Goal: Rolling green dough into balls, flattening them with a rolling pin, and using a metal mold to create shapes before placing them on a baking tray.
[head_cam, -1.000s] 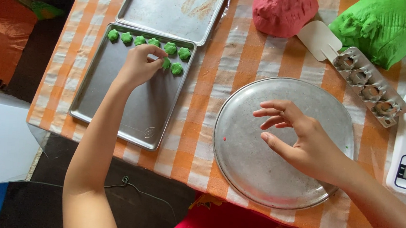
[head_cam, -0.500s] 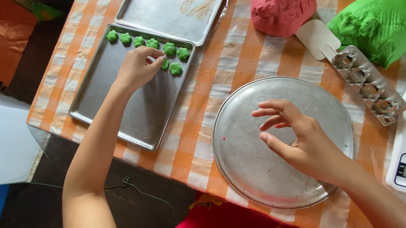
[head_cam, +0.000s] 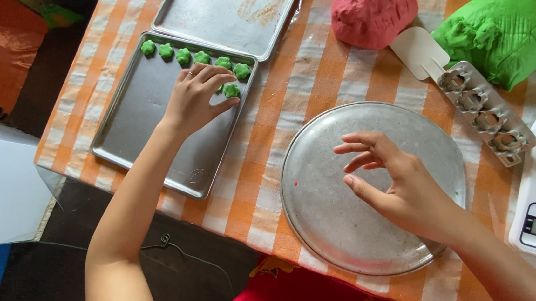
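From the head view I see a small green flower-shaped dough piece [head_cam: 231, 91] lying just under the fingertips of my left hand [head_cam: 195, 100], near the far right corner of the rectangular metal baking tray [head_cam: 135, 134]. It is bright green with lobed edges, set just below the right end of a row of like green dough pieces [head_cam: 192, 56] along the tray's far edge. The left fingers are loosely spread and touch it, clamped on nothing. My right hand [head_cam: 405, 187] hovers over the round metal pan [head_cam: 332, 225], fingers apart, empty.
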